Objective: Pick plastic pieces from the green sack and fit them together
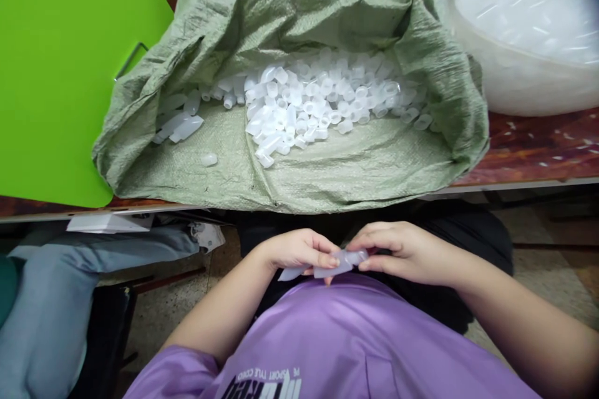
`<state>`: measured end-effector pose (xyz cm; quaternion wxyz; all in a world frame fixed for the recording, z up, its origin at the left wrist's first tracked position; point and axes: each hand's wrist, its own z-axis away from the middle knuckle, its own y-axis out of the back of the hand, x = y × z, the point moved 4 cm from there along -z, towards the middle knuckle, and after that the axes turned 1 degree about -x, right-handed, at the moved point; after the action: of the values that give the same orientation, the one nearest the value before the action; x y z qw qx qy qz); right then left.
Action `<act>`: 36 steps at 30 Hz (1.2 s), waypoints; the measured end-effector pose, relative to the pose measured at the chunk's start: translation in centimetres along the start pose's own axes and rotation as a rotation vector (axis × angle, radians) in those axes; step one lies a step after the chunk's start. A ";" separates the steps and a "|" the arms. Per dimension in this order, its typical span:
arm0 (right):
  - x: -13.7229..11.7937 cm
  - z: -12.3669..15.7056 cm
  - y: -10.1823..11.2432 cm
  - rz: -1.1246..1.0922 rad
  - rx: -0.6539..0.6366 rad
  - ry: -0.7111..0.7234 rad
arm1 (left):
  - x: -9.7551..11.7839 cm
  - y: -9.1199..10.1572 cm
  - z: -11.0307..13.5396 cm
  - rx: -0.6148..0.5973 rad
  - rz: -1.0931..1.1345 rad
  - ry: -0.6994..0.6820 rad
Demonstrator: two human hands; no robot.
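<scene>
Left hand (302, 252): my thumb and fingers pinch translucent plastic pieces (331, 269).
Right hand (397, 250): I grip one piece's end, thumb and fingers narrowed.
Translucent plastic pieces: before my purple shirt (341, 330), below the table (528, 153).
Green sack (365, 165): open, loose pieces (304, 106) inside.
Tub (524, 81): right of the sack, heaped.

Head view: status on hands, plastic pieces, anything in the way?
Left hand gripping translucent plastic pieces; right hand at one piece's end. Pieces held on near side of open green sack. Fingers partly hide the pieces.
</scene>
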<state>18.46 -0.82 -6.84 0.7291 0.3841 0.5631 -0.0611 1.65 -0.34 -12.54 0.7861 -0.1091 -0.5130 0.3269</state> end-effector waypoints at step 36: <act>2.2 1.1 -1.1 -0.100 0.364 -0.362 | 3.9 -0.4 1.4 0.425 -0.570 -0.214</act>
<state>19.55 -1.53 -9.16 0.7329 0.4637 0.4215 -0.2651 1.54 1.55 -8.86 0.7926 0.2385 -0.5230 0.2037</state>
